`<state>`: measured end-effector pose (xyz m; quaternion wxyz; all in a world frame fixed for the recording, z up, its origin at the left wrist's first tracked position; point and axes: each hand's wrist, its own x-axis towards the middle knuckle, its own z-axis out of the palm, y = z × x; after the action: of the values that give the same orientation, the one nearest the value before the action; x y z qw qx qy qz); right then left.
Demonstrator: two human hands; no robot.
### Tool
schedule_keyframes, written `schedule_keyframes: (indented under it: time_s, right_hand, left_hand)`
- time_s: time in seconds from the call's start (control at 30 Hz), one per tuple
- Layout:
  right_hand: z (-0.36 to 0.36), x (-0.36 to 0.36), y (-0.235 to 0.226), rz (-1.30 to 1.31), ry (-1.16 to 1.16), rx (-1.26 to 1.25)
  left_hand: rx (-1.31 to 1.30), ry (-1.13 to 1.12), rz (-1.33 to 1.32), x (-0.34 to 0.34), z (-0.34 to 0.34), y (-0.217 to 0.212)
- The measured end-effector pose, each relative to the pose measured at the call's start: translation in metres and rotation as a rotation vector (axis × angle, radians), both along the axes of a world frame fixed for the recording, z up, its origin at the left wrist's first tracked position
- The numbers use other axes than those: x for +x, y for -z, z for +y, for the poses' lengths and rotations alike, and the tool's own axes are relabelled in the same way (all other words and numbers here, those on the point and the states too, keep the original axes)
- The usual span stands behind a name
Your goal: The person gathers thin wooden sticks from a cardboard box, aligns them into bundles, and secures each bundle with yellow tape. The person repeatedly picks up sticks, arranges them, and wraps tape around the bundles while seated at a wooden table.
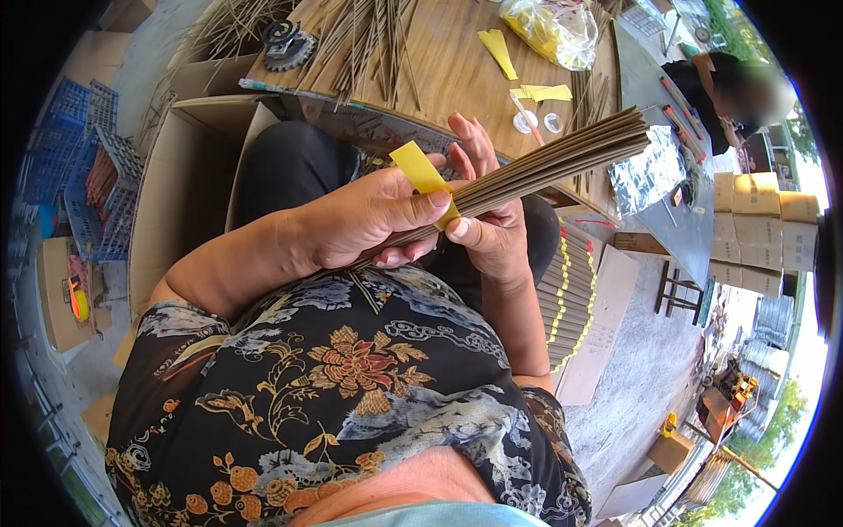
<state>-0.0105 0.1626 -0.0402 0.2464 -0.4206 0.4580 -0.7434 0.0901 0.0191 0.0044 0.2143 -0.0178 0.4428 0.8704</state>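
A bundle of thin brown incense sticks (562, 158) slants across my lap, its far end up to the right. My left hand (364, 215) is closed around the near part, its thumb on a yellow paper strip (417, 165). The strip passes around the bundle, with one end standing free up to the left. From the other side, my right hand (499, 237) supports the sticks and presses its thumb near the strip's lower edge. Its upper fingers are raised behind the bundle. The bundle's near end is partly hidden by my left hand.
Loose sticks (373, 48), yellow strips (498, 53) and a plastic bag (558, 31) lie on the wooden table (448, 75). An open carton (189, 184) and blue crates (75, 132) stand left. Banded bundles (566, 290) rest at right; a person (711, 97) is beyond.
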Motion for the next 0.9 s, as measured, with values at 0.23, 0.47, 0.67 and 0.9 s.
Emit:
schedule_keyframes:
  time_s: [0.23,0.47,0.67,0.9]
  right_hand:
    - [0.000,0.002,-0.001,-0.098,-0.127,-0.030]
    - [0.004,0.021,-0.034,-0.268,0.143,0.341]
    - [0.000,0.026,-0.039,-0.332,0.205,0.305]
    - [-0.005,0.033,-0.042,-0.347,0.250,0.234]
  left_hand:
    - [0.023,0.002,-0.072,0.001,0.000,0.001]
    - [-0.187,-0.151,-0.015,0.003,-0.004,0.011]
    - [-0.403,-0.194,0.035,0.002,0.001,0.007]
    - [-0.713,-0.265,0.248,0.009,0.005,0.008]
